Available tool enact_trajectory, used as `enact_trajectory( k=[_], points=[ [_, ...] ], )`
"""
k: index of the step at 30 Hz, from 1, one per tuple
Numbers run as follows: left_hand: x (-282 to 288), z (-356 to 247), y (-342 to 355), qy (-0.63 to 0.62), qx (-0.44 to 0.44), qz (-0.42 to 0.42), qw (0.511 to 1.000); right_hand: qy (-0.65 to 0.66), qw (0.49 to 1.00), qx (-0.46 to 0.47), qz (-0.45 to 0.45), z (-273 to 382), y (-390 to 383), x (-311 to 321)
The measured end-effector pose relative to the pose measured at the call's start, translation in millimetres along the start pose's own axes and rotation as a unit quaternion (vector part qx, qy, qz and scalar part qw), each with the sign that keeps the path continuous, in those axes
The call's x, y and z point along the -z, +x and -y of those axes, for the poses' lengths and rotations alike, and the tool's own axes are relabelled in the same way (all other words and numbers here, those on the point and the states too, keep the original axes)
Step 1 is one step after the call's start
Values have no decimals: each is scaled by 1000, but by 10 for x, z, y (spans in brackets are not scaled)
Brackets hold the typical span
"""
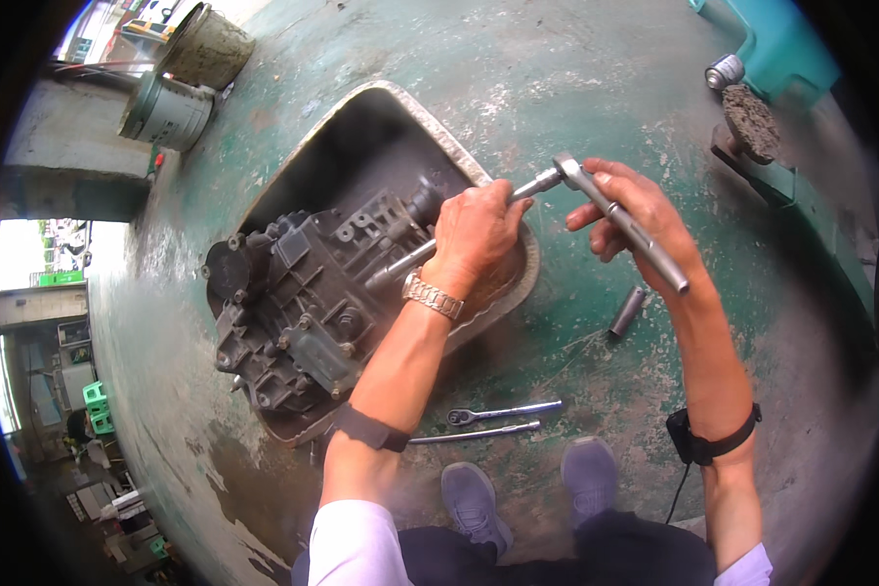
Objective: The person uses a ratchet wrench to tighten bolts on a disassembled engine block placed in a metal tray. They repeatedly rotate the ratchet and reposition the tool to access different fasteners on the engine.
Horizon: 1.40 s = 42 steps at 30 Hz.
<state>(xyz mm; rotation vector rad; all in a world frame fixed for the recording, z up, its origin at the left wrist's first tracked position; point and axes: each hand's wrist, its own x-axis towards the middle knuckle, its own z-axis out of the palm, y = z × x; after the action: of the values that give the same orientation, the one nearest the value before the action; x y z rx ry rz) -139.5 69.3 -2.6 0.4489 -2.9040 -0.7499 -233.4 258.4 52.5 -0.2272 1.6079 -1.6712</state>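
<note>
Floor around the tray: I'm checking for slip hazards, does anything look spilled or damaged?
Yes: left of the shoes, beside the tray, a dark brown patch breaks the scuffed green floor; wet or worn is unclear.

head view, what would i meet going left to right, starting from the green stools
Green stools → pale bucket → dark metal assembly → left hand → right hand → teal container
</note>
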Motion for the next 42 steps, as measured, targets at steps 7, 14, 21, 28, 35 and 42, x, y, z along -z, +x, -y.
enact_trajectory(
  k=[7, 14, 21, 28, 35, 42],
  points=[
    [45, 21, 17, -10, -3, -30, 1000, 53, 998, -14, -8, -269, -59, -11],
    [92, -26, -22, -42, -7, -21, 999, 138, 988, -63, -25, -384, 5, 22],
    [36, 17, -34, -34, -44, -27, 998, 147, 982, -117, -14, -421, 48, 60],
    [27, 18, -54, -50, -36, -20, 998, 164, 975, -145, -25, -465, 149, 88],
    [42, -13, -94, -47, -36, 1, 998, 138, 975, -174, 16, -392, 198, 197],
    [46, -17, -100, -54, -39, -2, 998, 127, 974, -187, 35, -332, 202, 225]
  ],
)
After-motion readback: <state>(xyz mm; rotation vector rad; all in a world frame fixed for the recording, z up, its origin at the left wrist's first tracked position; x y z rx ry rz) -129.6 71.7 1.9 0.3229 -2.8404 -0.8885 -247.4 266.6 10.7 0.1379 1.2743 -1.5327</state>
